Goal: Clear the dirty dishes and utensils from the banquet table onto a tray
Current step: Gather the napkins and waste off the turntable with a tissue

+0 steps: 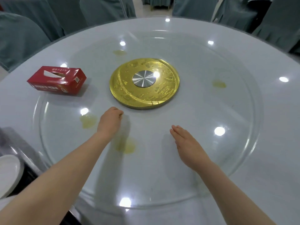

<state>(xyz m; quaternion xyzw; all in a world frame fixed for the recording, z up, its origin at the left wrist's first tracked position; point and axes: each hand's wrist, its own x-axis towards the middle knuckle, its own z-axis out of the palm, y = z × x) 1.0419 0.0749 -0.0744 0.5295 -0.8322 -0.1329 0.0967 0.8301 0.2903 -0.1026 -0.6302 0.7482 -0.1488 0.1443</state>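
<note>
- Head view looks down on a round white bench (267,143) topped by a clear glass turntable (235,111), with a gold embossed disc with a steel hub (144,82) at its middle, taken here as the landmark.
- No dirty dishes or utensils show anywhere around the gold disc; the clearing looks all but done.
- A white ceramic plate (8,172) sits far to the near left of the disc, past the bench edge; it may rest on the tray, but the tray itself cannot be made out.
- A red cardboard tissue box (56,80) stands to the left of the disc, on the bench.
- Yellowish oily smears (88,121) lie around the disc on the glass, so wiping seems to remain.
- The left hand (110,120) hovers just near of the disc, its grip curled in with nothing visibly held.
- The right hand (186,143) lies to the near right of the disc, fingers straight and together, holding nothing.
</note>
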